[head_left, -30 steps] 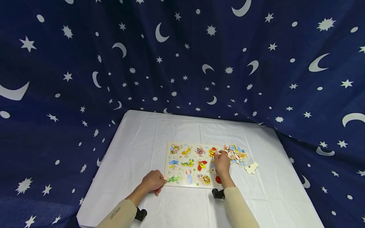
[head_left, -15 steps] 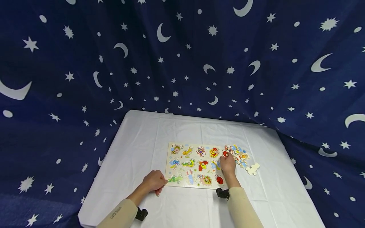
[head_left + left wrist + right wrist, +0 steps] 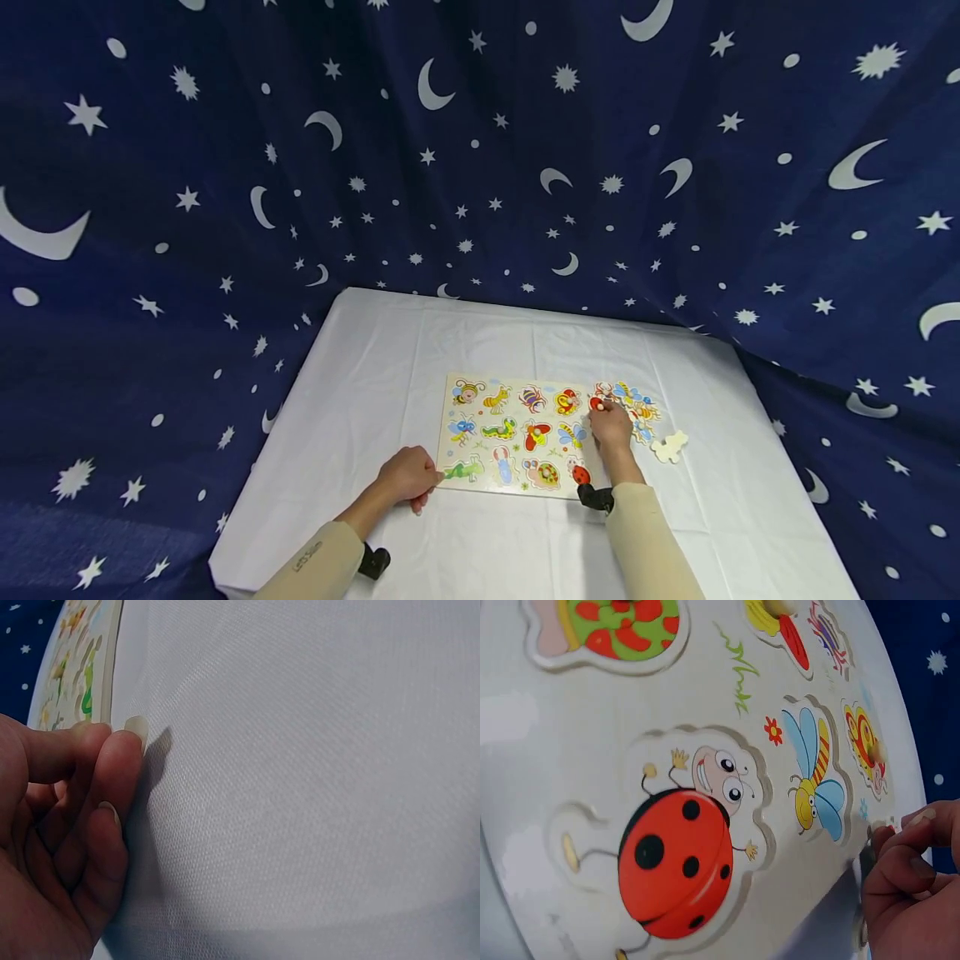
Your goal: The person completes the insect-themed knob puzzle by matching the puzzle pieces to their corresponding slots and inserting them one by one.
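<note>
A wooden insect peg puzzle board (image 3: 480, 452) lies on the white cloth. My left hand (image 3: 407, 475) pinches its near left corner between thumb and finger, other fingers curled. My right hand (image 3: 612, 425) is beyond the board's right edge, at a heap of loose puzzle pieces (image 3: 643, 410), fingers bent and fingertips right beside a red piece (image 3: 597, 403) with a pale knob; I cannot tell whether they grip it. In the right wrist view, a butterfly piece (image 3: 864, 742) with a knob sits in its recess, while the ladybug recess (image 3: 679, 855) and dragonfly recess (image 3: 817, 787) show only printed pictures.
A pale piece (image 3: 670, 447) lies face down to the right of the heap. White cloth (image 3: 375, 367) covers the table, and a dark blue curtain (image 3: 495, 225) with moons and stars hangs behind and at both sides.
My right hand has moved right, from the butterfly at the board's upper right to the loose pieces. The left hand stays at the corner. The view has shifted slightly.
</note>
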The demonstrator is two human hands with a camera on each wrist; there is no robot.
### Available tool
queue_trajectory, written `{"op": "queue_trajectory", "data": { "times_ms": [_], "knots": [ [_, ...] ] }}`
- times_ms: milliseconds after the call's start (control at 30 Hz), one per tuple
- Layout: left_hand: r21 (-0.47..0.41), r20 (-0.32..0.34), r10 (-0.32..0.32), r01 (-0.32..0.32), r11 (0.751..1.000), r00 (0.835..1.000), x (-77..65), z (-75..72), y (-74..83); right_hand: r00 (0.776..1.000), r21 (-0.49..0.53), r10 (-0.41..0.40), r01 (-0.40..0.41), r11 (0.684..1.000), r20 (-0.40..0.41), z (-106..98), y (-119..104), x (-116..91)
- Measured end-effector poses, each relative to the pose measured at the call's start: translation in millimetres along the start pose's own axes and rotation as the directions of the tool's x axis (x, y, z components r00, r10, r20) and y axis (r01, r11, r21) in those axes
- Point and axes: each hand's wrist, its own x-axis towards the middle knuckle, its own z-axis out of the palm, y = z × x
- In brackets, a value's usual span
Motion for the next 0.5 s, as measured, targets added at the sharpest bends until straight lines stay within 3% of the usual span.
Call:
{"op": "queue_trajectory", "data": {
  "times_ms": [300,500],
  "knots": [
    [-0.014,0.005,-0.003,0.003,1.0,1.0,0.7,1.7,-1.3,0.992,0.201,0.041,-0.016,0.98,-0.123,1.4,2.3,-1.5],
    [-0.016,0.014,-0.005,0.005,1.0,1.0,1.5,1.8,0.1,0.98,0.179,0.04,-0.004,0.984,-0.197,1.5,4.5,-1.5]
  ]
}}
